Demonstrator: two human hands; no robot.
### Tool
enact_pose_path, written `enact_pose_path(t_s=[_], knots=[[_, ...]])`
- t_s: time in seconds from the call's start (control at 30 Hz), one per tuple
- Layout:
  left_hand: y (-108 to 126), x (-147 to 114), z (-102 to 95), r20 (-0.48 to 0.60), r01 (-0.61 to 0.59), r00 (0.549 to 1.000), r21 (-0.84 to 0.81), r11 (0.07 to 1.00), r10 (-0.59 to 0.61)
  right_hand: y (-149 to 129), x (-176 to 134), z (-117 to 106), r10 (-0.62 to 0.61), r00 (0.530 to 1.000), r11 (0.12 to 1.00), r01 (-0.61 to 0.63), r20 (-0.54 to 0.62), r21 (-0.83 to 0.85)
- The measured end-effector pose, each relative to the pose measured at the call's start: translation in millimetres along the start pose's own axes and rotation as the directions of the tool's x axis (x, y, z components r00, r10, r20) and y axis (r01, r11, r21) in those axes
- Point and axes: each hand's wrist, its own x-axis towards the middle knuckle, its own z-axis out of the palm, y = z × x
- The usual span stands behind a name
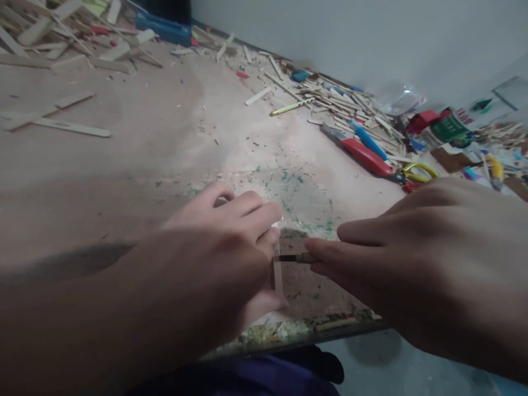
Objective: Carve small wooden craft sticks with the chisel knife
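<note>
Near the table's front edge, my left hand (235, 236) is closed on a narrow pale wooden stick (278, 278). The stick runs from front to back, and the fingers hide much of it. From the right, my right hand (396, 253) grips a slim craft knife (291, 258) with a narrow dark blade. Its tip is at the stick's right side, next to my left fingers; whether it cuts in, I cannot tell. Most of the knife's handle is hidden in the right hand. Green flecks (289, 181) lie scattered on the wood beyond both hands.
A red utility knife (365, 157), a blue pen-like tool (369, 140) and yellow-handled pliers (418, 171) lie at right. Behind them is a heap of thin sticks (342, 102). A yellow pencil (291, 107) lies further back. Craft sticks (70, 127) and wood pieces (45, 33) are at left.
</note>
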Motion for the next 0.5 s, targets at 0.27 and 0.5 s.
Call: enact_pose_path(t_s=[0.27, 0.5], knots=[[-2, 2, -2.6, 0.016, 0.018, 1.0, -0.034, 0.999, -0.018, -11, 22, -3, 0.02, 0.998, 1.0, -0.02, -0.057, 0.008], [1, 6, -4.3, -0.014, -0.004, 1.0, 0.069, 0.998, 0.005, 23, 5, 12, -0.07, 0.997, 0.977, 0.073, -0.021, 0.199]])
